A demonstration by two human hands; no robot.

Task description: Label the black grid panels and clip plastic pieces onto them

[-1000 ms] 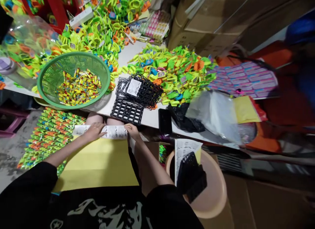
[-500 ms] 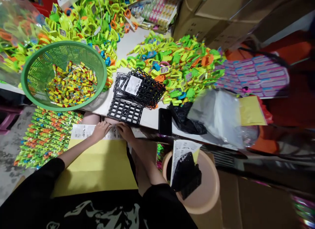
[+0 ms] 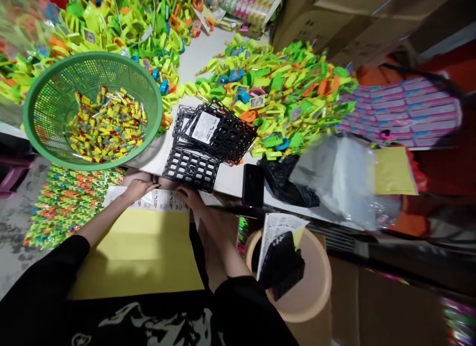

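Note:
A yellow sheet [image 3: 141, 252] lies across my lap, with a strip of white printed labels [image 3: 158, 201] along its far edge. My left hand [image 3: 137, 188] rests on the strip's left part, fingers curled down onto it. My right hand [image 3: 188, 193] pinches the strip's right end, just below the table edge. A stack of black plastic grids [image 3: 193, 167] sits on the white table [image 3: 193, 68] right above both hands.
A green basket [image 3: 40, 95] of small yellow packets stands at the left. Heaps of green, yellow and orange plastic pieces [image 3: 275, 88] cover the table. A black phone [image 3: 253, 185], black bag and clear bags lie right. A beige tub [image 3: 316, 286] holds black grids and paper.
My left hand has slid left along the label strip and my right hand has stayed at its right end. The view has shifted so the table sits lower and closer.

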